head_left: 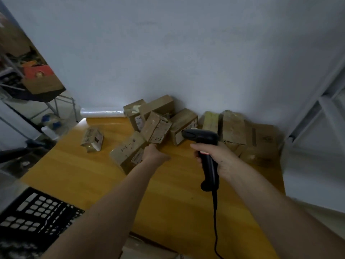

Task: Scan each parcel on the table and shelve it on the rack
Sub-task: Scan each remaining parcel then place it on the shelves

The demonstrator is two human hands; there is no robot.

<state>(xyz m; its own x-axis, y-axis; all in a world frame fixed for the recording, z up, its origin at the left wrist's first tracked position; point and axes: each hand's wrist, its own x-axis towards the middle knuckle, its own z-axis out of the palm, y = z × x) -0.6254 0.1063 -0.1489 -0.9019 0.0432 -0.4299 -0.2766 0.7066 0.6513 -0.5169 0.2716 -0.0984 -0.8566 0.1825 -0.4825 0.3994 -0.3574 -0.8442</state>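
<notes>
Several taped cardboard parcels lie heaped at the back of the yellow wooden table [168,193], against the wall. My left hand [155,155] reaches to the low parcel marked with handwritten numbers [127,152] and touches its right end, just below a tilted parcel [155,128]; how its fingers lie is hidden. My right hand [216,156] grips a black corded barcode scanner [203,146], its head pointing left toward the pile. One small parcel [92,139] lies apart on the left of the table.
A roll of clear stretch film [101,112] lies at the table's back left corner. A black plastic crate [35,212] stands at the lower left. A white metal rack frame [321,109] rises at the right. Cluttered shelving with boxes [37,79] stands at the far left.
</notes>
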